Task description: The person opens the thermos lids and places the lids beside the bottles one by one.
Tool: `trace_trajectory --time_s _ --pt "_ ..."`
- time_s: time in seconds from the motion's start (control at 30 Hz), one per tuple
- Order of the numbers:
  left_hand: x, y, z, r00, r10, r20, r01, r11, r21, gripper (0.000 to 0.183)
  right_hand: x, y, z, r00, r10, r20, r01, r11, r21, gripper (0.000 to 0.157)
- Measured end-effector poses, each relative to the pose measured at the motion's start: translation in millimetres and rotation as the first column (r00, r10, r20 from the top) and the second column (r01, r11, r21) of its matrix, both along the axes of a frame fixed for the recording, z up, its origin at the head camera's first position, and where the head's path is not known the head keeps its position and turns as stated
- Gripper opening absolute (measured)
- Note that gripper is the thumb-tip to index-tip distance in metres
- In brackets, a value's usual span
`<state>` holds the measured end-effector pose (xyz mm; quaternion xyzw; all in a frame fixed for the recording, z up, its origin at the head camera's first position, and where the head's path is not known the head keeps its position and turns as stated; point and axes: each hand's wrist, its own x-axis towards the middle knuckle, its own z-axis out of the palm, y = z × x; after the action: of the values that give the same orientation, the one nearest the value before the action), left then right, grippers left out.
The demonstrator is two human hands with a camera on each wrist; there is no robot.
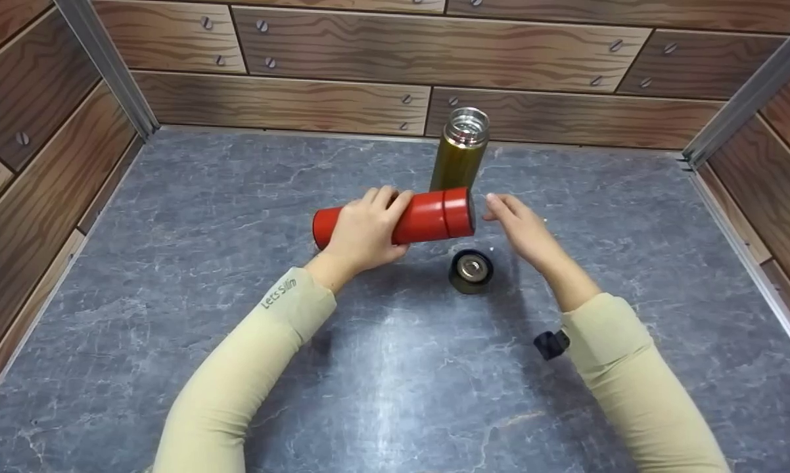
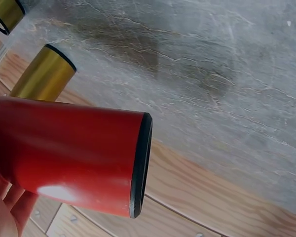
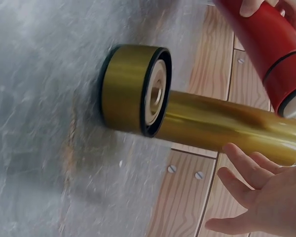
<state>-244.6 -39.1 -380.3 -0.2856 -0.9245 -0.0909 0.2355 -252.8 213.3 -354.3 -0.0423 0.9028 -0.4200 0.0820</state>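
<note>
My left hand point(image 1: 367, 226) grips a red thermos point(image 1: 423, 218) round its middle, holding it nearly level above the table with its capped end to the right. Just off that end is my right hand point(image 1: 514, 226), its fingers extended and holding nothing; in the right wrist view the fingers point(image 3: 244, 168) are spread. A gold thermos point(image 1: 459, 157) stands uncapped behind the red one, its steel mouth showing and its lower part hidden. The gold thermos's lid point(image 1: 471, 271) lies with its inner side up on the table, below the red thermos's capped end.
The grey marbled table point(image 1: 382, 368) is walled in by wood-patterned panels point(image 1: 342, 52) at the back and both sides. A small black device point(image 1: 552, 344) sits at the right sleeve's cuff.
</note>
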Motion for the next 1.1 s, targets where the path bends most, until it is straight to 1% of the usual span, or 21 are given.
trace_trajectory --time_s 0.13,0.27,0.37,0.7,0.93,1.1 --pt "0.8 4.2 0.3 1.000 0.002 0.007 -0.002 1.000 -0.001 0.067 0.9 -7.3 0.9 1.000 0.007 -0.015 -0.008 0.999 -0.047 0.060" --pt "1.1 6.9 0.2 1.000 0.005 0.000 -0.005 1.000 0.000 0.068 2.1 -13.8 0.8 0.999 0.008 -0.035 -0.011 0.995 -0.097 0.056" --pt "0.9 7.9 0.0 1.000 0.006 0.006 -0.006 1.000 -0.004 0.069 2.3 -16.4 1.0 0.999 0.003 -0.044 -0.008 0.994 -0.109 0.054" --pt "1.5 8.0 2.1 0.998 0.004 0.059 -0.003 1.000 -0.025 0.070 3.0 -19.8 4.7 1.000 0.007 -0.021 -0.009 0.994 -0.109 0.049" --pt "1.3 8.3 4.3 0.996 -0.020 0.085 0.020 1.000 0.006 0.067 5.1 -18.6 5.5 0.999 0.012 -0.030 -0.015 0.993 -0.116 0.047" --pt "1.6 7.9 6.6 0.992 -0.029 0.125 0.028 1.000 0.005 0.068 6.8 -16.6 5.4 0.998 0.035 -0.051 -0.040 0.993 -0.109 0.046"
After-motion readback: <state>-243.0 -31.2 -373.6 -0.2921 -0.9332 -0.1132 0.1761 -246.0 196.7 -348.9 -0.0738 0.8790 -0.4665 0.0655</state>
